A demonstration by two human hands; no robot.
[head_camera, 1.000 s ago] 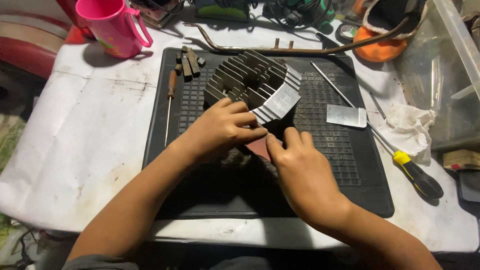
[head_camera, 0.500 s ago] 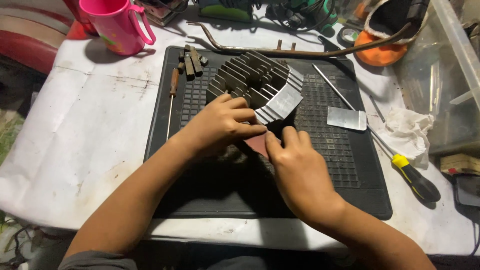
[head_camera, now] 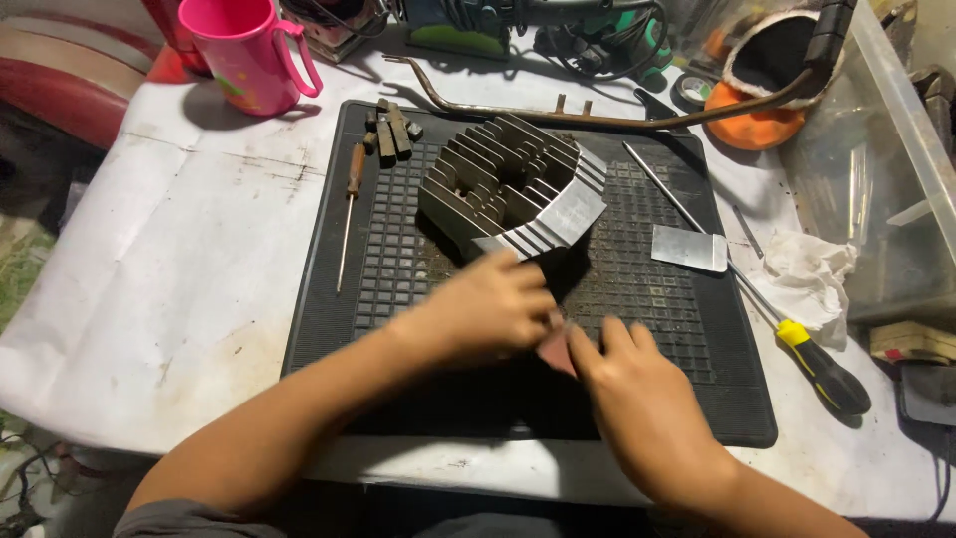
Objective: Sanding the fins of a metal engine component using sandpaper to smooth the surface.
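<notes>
While my left hand and right hand meet low on the black rubber mat, they close together on a small reddish-brown piece, pinched between the fingertips of both. Most of it is hidden, so I cannot tell its long axis or which way it points. It sits just in front of the finned metal cylinder head, whose fins run diagonally away to my right. I judge this a rubbing or fitting step; the next move calls for a steady pinch. A flat metal scraper and a yellow-handled screwdriver lie to the right on the bench.
</notes>
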